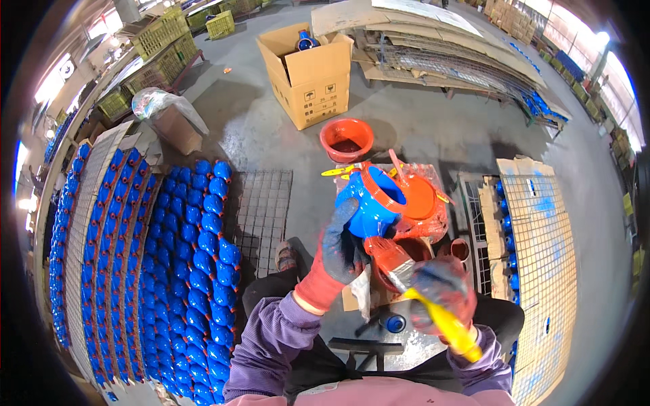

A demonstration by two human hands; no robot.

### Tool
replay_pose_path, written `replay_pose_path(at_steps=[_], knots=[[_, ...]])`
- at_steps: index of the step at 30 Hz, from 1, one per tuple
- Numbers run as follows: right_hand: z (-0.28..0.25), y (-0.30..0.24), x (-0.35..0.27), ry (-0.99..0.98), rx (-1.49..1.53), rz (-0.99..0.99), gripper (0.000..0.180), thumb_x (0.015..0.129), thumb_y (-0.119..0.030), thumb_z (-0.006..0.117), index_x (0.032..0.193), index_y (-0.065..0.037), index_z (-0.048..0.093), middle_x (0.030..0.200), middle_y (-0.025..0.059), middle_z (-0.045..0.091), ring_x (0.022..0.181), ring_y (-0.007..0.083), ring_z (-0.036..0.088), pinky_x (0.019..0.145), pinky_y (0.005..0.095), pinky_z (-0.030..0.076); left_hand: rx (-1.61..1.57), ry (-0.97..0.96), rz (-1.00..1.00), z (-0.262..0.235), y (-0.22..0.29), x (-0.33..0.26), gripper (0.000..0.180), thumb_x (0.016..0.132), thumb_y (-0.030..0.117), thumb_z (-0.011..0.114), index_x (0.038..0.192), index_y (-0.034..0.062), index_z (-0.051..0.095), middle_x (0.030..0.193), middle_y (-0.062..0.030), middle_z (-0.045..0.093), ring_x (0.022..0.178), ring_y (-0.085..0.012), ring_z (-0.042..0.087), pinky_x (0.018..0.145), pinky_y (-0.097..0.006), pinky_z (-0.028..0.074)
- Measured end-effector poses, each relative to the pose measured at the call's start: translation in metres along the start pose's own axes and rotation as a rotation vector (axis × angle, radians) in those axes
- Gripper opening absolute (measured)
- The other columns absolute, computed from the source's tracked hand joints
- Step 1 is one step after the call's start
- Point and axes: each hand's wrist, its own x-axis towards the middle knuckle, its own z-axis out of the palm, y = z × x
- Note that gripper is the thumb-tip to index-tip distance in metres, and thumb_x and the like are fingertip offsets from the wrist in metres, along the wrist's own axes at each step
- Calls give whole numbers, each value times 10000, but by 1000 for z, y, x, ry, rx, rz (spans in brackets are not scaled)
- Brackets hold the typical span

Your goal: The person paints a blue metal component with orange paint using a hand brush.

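Note:
My left hand [336, 252], in a grey and red glove, grips a blue valve body [371, 203] with an orange-painted flange rim, held up in front of me. My right hand [443, 287], in a paint-smeared glove, holds a yellow-handled paintbrush [414, 281]; its orange-loaded bristles touch the underside of the valve body. Behind the valve sits an orange-stained container wrapped in plastic [423, 199] with a stick in it.
Rows of blue valve bodies [203, 271] lie on the floor at my left beside a wire mesh panel [261, 206]. A red paint bucket [347, 139] and an open cardboard box [310, 68] stand ahead. A mesh rack with blue parts [535, 230] stands right.

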Motion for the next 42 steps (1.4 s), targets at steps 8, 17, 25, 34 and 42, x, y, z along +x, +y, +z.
replay_pose_path(at_steps=[8,17,25,34,42], knots=[[2,-11,5,50,-83,-177,418,762,-210,688,1104,-62,498,1059,145,588,918,295,591,826,372,491,-18,-35,13,-16,34,-7,636,866,402,587,1327,18,378,1144,-218,577,890,-299,648,718,-367,578],[-12,69,-37,310,63,91,290,917,-150,505,1146,24,470,1051,124,552,946,199,526,885,331,412,477,65,385,-76,137,-18,556,850,166,579,1346,2,388,1194,-101,563,1017,-205,593,897,-326,481],[12,86,-32,166,-92,281,146,822,-11,549,968,-8,546,937,90,551,881,192,528,820,321,424,1353,839,311,-334,159,-49,837,629,233,791,1305,-70,400,1151,-183,566,1027,-262,580,873,-350,476],[68,102,21,-311,-263,436,138,843,-34,593,978,-14,613,951,123,620,907,258,590,827,357,468,2176,1136,-260,-435,192,-13,1069,537,473,833,1369,41,320,1078,-225,567,947,-393,605,763,-464,510],[75,120,5,-400,-363,365,162,794,-42,604,954,-21,593,936,116,610,855,257,586,762,354,474,2235,1143,-465,-428,198,-20,999,617,447,806,1386,72,289,1143,-185,544,990,-374,585,781,-447,508]])
